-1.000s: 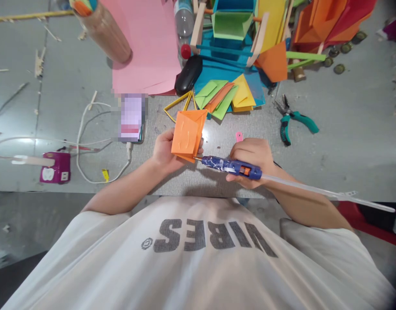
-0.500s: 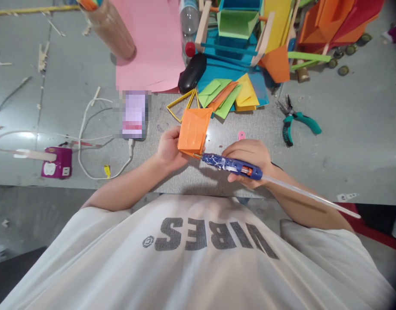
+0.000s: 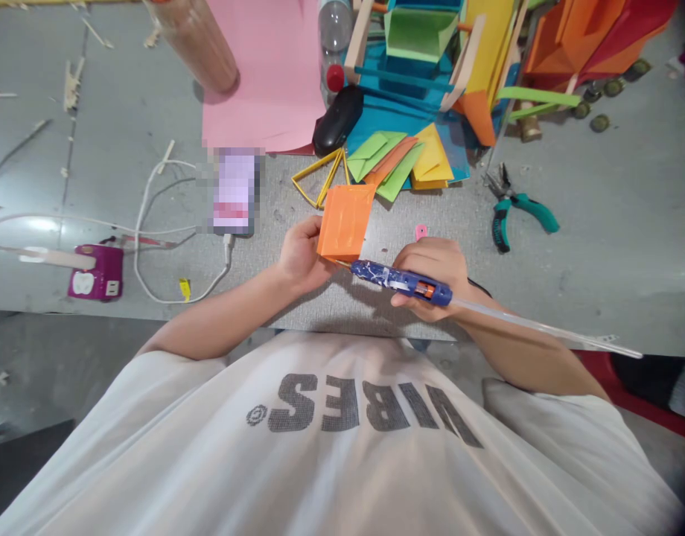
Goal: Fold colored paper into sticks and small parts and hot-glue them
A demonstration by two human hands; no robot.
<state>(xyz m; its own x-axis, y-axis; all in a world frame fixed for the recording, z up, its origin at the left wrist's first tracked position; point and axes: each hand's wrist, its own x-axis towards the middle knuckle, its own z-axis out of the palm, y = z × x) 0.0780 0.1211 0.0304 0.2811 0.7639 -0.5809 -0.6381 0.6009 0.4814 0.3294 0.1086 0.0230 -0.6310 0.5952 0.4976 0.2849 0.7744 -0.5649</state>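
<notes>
My left hand [image 3: 306,257] holds a folded orange paper piece [image 3: 347,222] by its left and lower side. My right hand [image 3: 435,275] is wrapped round a blue glue gun [image 3: 401,281], with a long clear glue stick [image 3: 543,326] sticking out of its back end. The gun's metal tip is at the lower edge of the orange paper. Just beyond the paper lie a yellow triangular frame [image 3: 319,179], green and orange folded papers [image 3: 384,156] and yellow folded paper [image 3: 432,160].
Teal-handled pliers [image 3: 524,205] lie at the right. A phone [image 3: 234,192] with a white cable and a purple adapter [image 3: 97,272] are on the left. Farther back are a brown cylinder [image 3: 200,48], a black case [image 3: 339,120], a bottle [image 3: 336,37] and a paper-and-wood model [image 3: 421,37].
Both hands, the orange paper and the glue gun have shifted slightly right in the view. The gun's tip stays by the paper's lower edge, and the glue stick's rear end sits a little higher.
</notes>
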